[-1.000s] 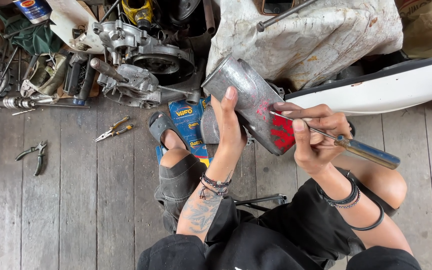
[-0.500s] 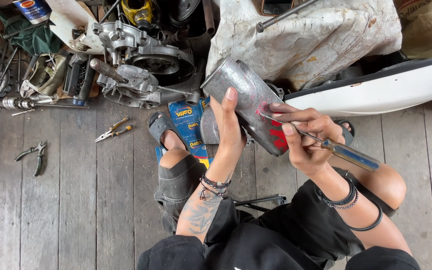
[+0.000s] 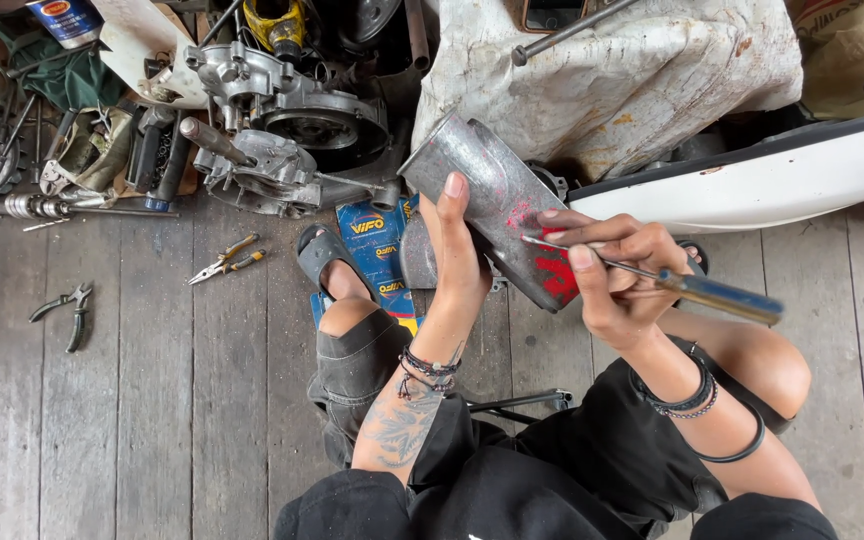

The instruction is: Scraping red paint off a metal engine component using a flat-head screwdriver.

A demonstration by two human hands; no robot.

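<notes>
While our left hand [image 3: 457, 255] clamps the grey cover [image 3: 497, 205] up over our knees to steady it, our right hand [image 3: 617, 280] pinches a screwdriver [image 3: 672, 285], tip on its red patch.

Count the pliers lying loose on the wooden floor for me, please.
2. Yellow-handled pliers lie left of the sandalled foot; dark-handled pliers lie farther left. More may be hidden in the parts pile above.

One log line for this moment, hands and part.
left hand: grips grey metal cover | right hand: holds screwdriver, tip at cover's red-painted end | seated, plank floor
</notes>
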